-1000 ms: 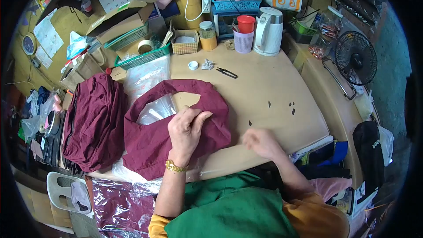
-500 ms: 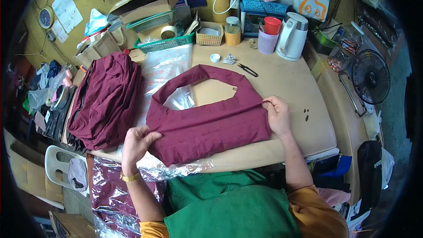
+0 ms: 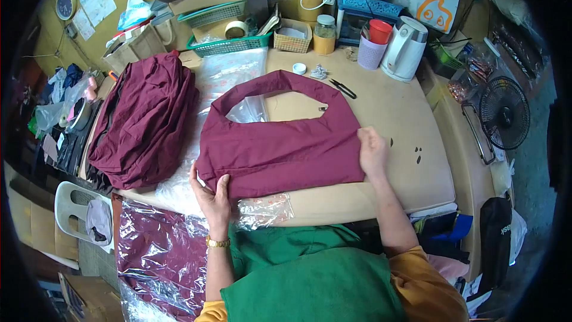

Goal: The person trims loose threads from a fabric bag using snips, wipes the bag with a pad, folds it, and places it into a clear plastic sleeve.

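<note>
A maroon cloth bag [image 3: 280,158] with a wide strap loop lies flat on the tan tabletop, a small tag showing inside the loop. My left hand [image 3: 213,200] is at its lower left corner, thumb over the cloth and fingers along the outer edge. At the bag's right edge, my right hand [image 3: 373,152] has its fingers curled in a pinch on the cloth. A stack of similar maroon cloth [image 3: 143,125] sits to the left. Beyond the loop lie black thread snips [image 3: 344,89] and a small white lid [image 3: 299,68].
Clear plastic sheeting [image 3: 232,65] lies partly beneath the bag. Along the back stand a green basket [image 3: 229,45], a jar [image 3: 325,34], a purple cup [image 3: 372,52] and a white kettle [image 3: 404,50]. A black fan [image 3: 504,112] is at right, plastic-wrapped maroon cloth [image 3: 161,250] at lower left.
The bag's front panel has gone from a raised, stretched fold to lying flatter. My left hand has shifted right and down, turning palm up around the corner. The right hand stays at the right edge.
</note>
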### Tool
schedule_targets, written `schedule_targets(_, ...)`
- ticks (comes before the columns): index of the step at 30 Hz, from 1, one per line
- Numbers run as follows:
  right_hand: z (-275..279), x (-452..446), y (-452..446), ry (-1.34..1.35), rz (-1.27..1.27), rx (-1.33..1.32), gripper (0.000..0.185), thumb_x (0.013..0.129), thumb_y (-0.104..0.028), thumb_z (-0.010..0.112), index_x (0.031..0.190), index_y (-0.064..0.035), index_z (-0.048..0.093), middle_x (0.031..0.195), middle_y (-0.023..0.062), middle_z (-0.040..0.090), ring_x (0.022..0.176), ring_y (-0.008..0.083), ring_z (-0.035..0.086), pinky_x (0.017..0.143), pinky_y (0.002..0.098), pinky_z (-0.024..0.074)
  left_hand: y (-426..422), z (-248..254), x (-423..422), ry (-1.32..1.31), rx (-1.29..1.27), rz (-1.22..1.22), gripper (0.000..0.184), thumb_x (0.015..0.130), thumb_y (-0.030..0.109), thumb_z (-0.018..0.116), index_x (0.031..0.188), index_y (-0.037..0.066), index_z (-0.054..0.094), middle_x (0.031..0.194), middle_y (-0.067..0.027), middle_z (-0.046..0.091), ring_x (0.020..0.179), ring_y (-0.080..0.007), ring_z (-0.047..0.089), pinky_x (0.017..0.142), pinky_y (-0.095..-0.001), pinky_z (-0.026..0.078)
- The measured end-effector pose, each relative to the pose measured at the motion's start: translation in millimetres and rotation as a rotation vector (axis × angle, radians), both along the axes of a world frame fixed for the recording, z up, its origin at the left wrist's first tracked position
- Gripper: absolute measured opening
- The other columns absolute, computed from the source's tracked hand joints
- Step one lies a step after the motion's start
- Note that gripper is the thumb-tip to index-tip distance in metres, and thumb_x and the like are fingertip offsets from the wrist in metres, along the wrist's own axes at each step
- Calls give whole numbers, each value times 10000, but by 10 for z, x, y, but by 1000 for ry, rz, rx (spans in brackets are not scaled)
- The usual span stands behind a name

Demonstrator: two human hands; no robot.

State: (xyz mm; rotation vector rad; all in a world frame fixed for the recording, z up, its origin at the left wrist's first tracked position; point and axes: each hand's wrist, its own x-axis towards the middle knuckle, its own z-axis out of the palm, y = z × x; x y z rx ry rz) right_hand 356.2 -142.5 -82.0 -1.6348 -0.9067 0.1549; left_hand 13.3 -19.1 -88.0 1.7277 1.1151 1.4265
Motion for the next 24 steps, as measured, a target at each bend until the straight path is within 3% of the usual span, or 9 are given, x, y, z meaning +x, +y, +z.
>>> schedule_targets(2,-44,96,-53,7,-25,167,244,998,-187,553,833,-8,559,622,75,497,620,123,498,605,316,413,-47,23,-56,-109,-77,-59,737,857,62,728,1460,-6,309,1384,-205,438,1271,-251,453,1086,-322,339)
schedule_targets(4,80,103,-167,-326,-92,-121,157,959,-120,584,856,-2,580,652,100,540,675,161,572,662,334,454,-119,122,-119,251,-80,-5,745,845,71,751,1449,-8,323,1254,-182,518,1211,-238,496,1039,-318,378)
schedule_targets(6,228,82,-207,-287,-53,-151,102,893,-95,662,900,-3,618,665,94,581,724,193,598,695,352,467,-127,349,-285,354,-179,92,847,771,241,826,1433,-15,363,1231,-202,542,1178,-287,518,1014,-360,396)
schedule_targets(8,544,-98,-267,-63,144,-1,213,795,-118,770,936,-16,647,721,100,618,737,224,604,715,359,476,32,510,-337,517,297,97,926,717,355,845,1426,-18,380,1310,-225,516,1244,-342,479,1053,-416,369)
schedule_targets(10,607,19,-265,-156,230,-216,258,744,-96,795,936,-11,644,785,68,610,771,186,587,756,321,475,159,677,-179,420,327,-71,911,657,434,855,1363,-10,485,1326,-219,547,1272,-342,479,1099,-458,318)
schedule_targets(12,752,38,-249,-257,309,-416,309,692,-75,819,936,-7,641,849,36,602,804,149,570,798,283,473,366,738,-198,473,-47,-339,762,643,420,864,1243,25,610,1114,-161,675,1164,-298,577,1111,-459,305)
schedule_targets(13,907,4,-266,-238,357,-327,326,668,-72,825,932,-12,644,868,42,615,818,156,582,801,289,475,348,797,-157,416,1,-375,568,652,353,873,1102,61,687,908,-93,711,980,-262,648,1061,-440,338)
schedule_targets(17,1064,-68,-337,-490,460,-412,279,626,-61,798,796,-51,577,748,45,595,802,221,594,861,360,427,192,1003,-99,702,192,-454,241,638,89,783,824,83,631,769,-74,633,774,-268,600,884,-371,346)
schedule_targets(24,471,5,-487,-884,424,-369,254,617,73,633,701,-98,465,688,24,484,742,229,534,852,397,367,168,494,-190,780,340,-373,222,564,-37,623,679,81,475,671,-78,498,681,-300,507,723,-400,326)
